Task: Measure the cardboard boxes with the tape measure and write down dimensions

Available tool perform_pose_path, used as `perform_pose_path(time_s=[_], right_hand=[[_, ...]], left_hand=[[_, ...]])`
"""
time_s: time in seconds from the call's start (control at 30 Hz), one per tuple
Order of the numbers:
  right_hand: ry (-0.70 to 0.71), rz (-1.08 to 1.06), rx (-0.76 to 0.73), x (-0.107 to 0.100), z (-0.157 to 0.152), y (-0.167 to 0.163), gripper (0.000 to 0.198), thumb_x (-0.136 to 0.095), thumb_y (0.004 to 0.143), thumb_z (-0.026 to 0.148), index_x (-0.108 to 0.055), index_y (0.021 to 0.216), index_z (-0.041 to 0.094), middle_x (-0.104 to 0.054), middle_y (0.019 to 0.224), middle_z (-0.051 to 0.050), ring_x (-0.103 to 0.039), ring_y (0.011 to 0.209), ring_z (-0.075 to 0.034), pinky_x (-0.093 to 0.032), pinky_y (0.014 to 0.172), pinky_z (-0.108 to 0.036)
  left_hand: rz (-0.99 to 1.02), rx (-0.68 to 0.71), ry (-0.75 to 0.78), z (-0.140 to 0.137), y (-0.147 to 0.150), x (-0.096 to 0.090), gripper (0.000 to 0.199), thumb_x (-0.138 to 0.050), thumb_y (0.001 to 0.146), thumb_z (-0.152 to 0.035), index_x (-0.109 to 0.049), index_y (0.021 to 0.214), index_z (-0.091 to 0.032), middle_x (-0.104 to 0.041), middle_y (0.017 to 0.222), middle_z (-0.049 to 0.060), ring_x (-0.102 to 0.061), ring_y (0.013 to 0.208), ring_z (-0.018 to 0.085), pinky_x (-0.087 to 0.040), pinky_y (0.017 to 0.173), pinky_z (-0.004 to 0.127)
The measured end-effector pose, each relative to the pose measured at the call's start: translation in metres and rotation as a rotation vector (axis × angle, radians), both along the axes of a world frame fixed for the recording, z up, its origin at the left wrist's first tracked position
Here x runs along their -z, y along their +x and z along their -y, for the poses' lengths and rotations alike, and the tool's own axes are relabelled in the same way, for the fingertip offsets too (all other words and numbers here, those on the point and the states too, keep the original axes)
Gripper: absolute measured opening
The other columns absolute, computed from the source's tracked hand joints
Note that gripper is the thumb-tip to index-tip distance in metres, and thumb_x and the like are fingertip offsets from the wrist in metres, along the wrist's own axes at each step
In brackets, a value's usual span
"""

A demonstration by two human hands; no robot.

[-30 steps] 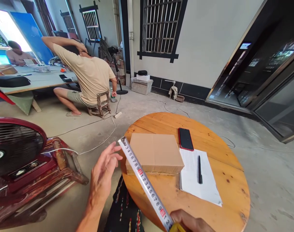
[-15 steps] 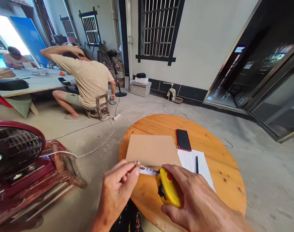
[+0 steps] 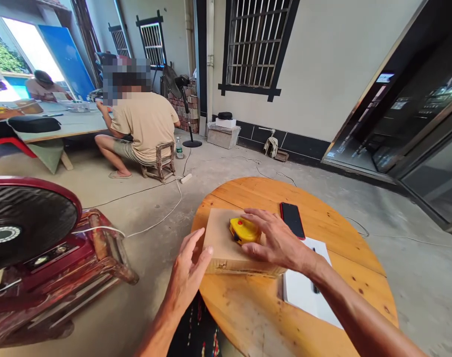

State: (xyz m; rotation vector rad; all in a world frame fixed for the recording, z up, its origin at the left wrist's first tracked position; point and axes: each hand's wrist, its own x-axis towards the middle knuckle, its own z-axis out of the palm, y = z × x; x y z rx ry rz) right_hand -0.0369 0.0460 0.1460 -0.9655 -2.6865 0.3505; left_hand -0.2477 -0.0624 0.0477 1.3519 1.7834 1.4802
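A yellow tape measure (image 3: pixel 244 231) lies on top of a brown cardboard box (image 3: pixel 221 238), with no blade showing. My right hand (image 3: pixel 276 238) is loosely around its right end, the thumb along the near edge and the fingers at the far edge. My left hand (image 3: pixel 189 267) is by the box's left near corner, holding nothing, thumb and fingers apart. The box lies on a round wooden table (image 3: pixel 244 312). Right of it are white paper sheets (image 3: pixel 300 287) with a dark pen (image 3: pixel 315 285), partly behind my right forearm.
A phone with a red edge (image 3: pixel 292 220) lies beyond the papers. A dark red fan (image 3: pixel 28 223) stands on a wooden chair (image 3: pixel 103 248) at left. A person in a beige shirt (image 3: pixel 146 124) sits at a long table (image 3: pixel 70 130); other people are behind.
The tape blade, earlier drawn out between my hands, is back in its case. My right hand has brought the tape measure onto the box. My left hand has let go and opened.
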Motion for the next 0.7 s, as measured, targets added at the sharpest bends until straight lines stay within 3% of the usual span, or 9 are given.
perform_pose_path(time_s=[0.13,0.27,0.33,0.47,0.6,0.7], right_hand=[[-0.118,-0.211,0.315,0.018,0.006,0.042,0.053,-0.053,0.088,0.051,-0.056,0.129,0.018,-0.048,0.144,-0.015,-0.047,0.129,-0.032,-0.042,0.102,-0.050],[-0.453,-0.401,0.529,0.045,0.025,0.067,0.061,-0.052,0.087,0.054,-0.049,0.132,0.013,-0.058,0.132,-0.020,-0.060,0.114,-0.032,-0.052,0.088,-0.048],[-0.573,-0.524,0.520,0.054,0.042,0.064,0.063,-0.053,0.088,0.053,-0.044,0.136,0.013,-0.059,0.130,-0.019,-0.062,0.111,-0.031,-0.051,0.090,-0.048],[-0.628,-0.766,0.487,0.062,0.067,0.043,0.060,-0.056,0.089,0.045,-0.041,0.138,0.014,-0.056,0.134,-0.019,-0.061,0.111,-0.028,-0.052,0.090,-0.044],[-0.650,-0.884,0.424,0.072,0.064,0.033,0.061,-0.057,0.088,0.038,-0.040,0.140,0.013,-0.053,0.138,-0.020,-0.059,0.115,-0.027,-0.051,0.091,-0.043],[-0.603,-0.815,0.418,0.076,0.052,0.053,0.050,-0.053,0.088,0.036,-0.050,0.132,0.011,-0.061,0.130,-0.018,-0.062,0.112,-0.026,-0.051,0.090,-0.041]], left_hand=[[0.166,0.095,-0.073,-0.002,0.003,0.000,0.057,-0.054,0.087,-0.051,-0.049,0.135,-0.020,-0.053,0.138,0.013,-0.056,0.120,0.028,-0.050,0.096,0.040],[0.236,0.138,-0.113,-0.002,0.008,0.005,0.066,-0.055,0.087,-0.052,-0.039,0.143,-0.021,-0.050,0.142,0.012,-0.052,0.127,0.029,-0.047,0.100,0.040],[0.233,0.133,-0.125,-0.005,0.006,0.010,0.067,-0.055,0.087,-0.052,-0.037,0.145,-0.022,-0.052,0.141,0.011,-0.053,0.125,0.028,-0.046,0.101,0.040],[0.128,0.006,-0.063,-0.029,-0.009,0.019,0.062,-0.053,0.088,-0.053,-0.045,0.141,-0.023,-0.059,0.134,0.009,-0.054,0.123,0.028,-0.040,0.106,0.040],[0.076,-0.031,-0.030,-0.061,-0.023,0.019,0.058,-0.053,0.087,-0.051,-0.051,0.136,-0.021,-0.063,0.126,0.009,-0.057,0.118,0.027,-0.044,0.102,0.039],[0.053,-0.063,-0.010,-0.067,-0.026,0.015,0.057,-0.054,0.086,-0.049,-0.051,0.135,-0.021,-0.060,0.130,0.008,-0.056,0.120,0.028,-0.043,0.104,0.039]])
